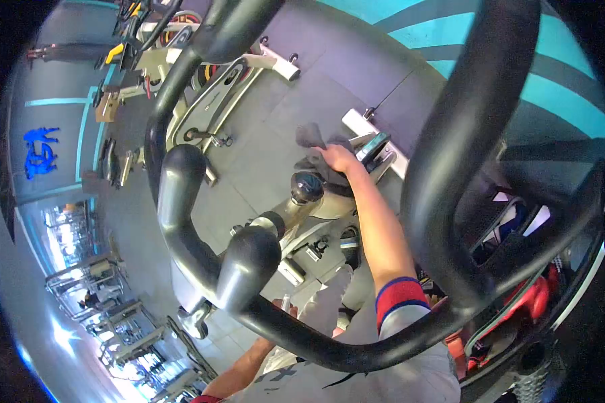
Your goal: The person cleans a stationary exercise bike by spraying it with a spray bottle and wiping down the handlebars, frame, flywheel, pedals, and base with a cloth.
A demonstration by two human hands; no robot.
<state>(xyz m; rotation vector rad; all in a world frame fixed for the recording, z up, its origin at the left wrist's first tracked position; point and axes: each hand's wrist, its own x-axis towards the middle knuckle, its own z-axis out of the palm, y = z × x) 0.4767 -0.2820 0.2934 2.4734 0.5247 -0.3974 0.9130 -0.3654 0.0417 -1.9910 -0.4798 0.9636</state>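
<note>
Dark cloth (pixel 310 136), bunched, out past the handlebar (pixel 356 357) near the white foot bar (pixel 358 125) of the exercise bike, floor behind it in view. One lobe points to the upper left, away from the fingers; edges blurred, so long axis uncertain (nearest guess: a slant along the reaching arm).

Right hand (pixel 339 158): fingers closed over the cloth, little gap visible; arm extended, red-and-blue cuff (pixel 402 299). Black knob (pixel 307 187) just below the cloth.

Left hand (pixel 288 310): low, partly behind the handlebar, by a small pale object (pixel 286 300); cannot tell whether gripped.

Writing: blue wall emblem (pixel 42 153), turned sideways, not legible; marks on the neighbouring bike (pixel 215 101) too small to read.
</note>
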